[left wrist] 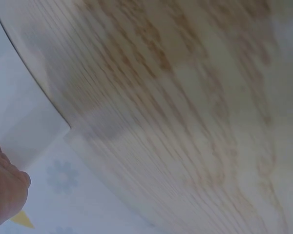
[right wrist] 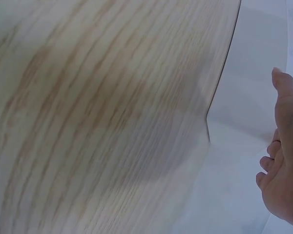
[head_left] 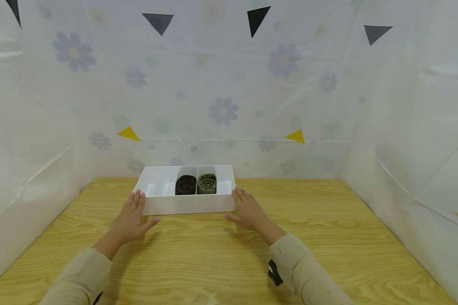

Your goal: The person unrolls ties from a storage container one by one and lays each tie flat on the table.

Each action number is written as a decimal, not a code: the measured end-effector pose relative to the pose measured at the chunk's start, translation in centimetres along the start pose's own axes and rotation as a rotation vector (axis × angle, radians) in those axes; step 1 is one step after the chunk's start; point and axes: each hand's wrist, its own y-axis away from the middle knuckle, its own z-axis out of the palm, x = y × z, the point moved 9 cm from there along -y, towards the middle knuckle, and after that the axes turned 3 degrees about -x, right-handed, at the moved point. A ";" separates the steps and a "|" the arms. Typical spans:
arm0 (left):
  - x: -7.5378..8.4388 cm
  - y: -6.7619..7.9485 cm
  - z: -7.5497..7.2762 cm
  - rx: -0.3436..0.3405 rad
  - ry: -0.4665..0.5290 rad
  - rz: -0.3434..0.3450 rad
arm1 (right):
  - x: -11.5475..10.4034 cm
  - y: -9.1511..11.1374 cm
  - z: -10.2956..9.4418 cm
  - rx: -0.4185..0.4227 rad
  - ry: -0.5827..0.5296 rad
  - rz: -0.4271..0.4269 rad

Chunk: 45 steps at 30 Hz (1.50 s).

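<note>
A white divided organizer box (head_left: pixel 188 205) sits on the table toward the back wall. In its middle compartments are two rolled-up items: a dark brown coil (head_left: pixel 185 185) and a speckled dark green coil (head_left: pixel 207 184). My left hand (head_left: pixel 129 221) lies along the box's left end, fingers extended and thumb spread out in front of it. At the right end, my right hand (head_left: pixel 249 212) touches the side with straight fingers, its thumb pointing inward. Each wrist view catches part of a hand, the left hand (left wrist: pixel 9 190) and the right hand (right wrist: pixel 285 161), beside the white box wall.
The wood-grain table (head_left: pixel 198 262) stretches around the box. Behind it hangs a pale flowered sheet (head_left: pixel 191 101) with black, grey and yellow triangles, and white sheets (head_left: pixel 412 140) close off both sides. A small black patch (head_left: pixel 275 272) shows by the right sleeve.
</note>
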 end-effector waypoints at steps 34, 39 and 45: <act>1.9 -0.6 0.1 0.048 -0.029 0.043 | 1.4 1.2 -1.0 0.036 -0.012 -0.012; 1.9 -0.9 0.5 0.025 -0.017 0.035 | 1.5 1.4 -1.1 0.047 -0.020 -0.014; 1.9 -1.0 0.6 0.019 -0.008 0.033 | 1.7 1.6 -1.3 0.052 -0.011 -0.007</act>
